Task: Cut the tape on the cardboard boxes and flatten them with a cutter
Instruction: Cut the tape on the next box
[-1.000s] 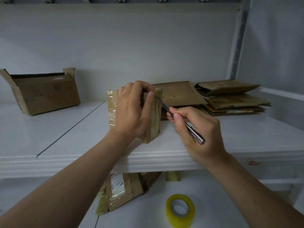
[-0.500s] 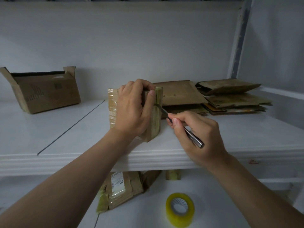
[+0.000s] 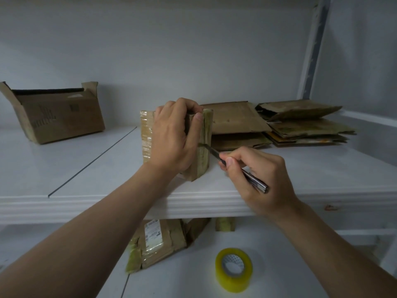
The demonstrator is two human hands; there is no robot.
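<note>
While an open cardboard box [image 3: 58,117] sits at ten o'clock on the white shelf [image 3: 64,168], a flattened taped parcel [image 3: 159,241] lies on the lower level at six o'clock. Above it, the left hand [image 3: 174,138] wraps over the top of a small taped box [image 3: 205,134] standing upright near the shelf's front edge, its grip clamped on that box. A yellow tape roll [image 3: 234,269] stands at five o'clock below. At the box's three o'clock, the right hand [image 3: 262,175] has its grip clamped round a metal cutter [image 3: 255,181], whose blade tip touches the box's taped right edge about halfway down. Flattened cardboard [image 3: 300,123] lies stacked at two o'clock.
</note>
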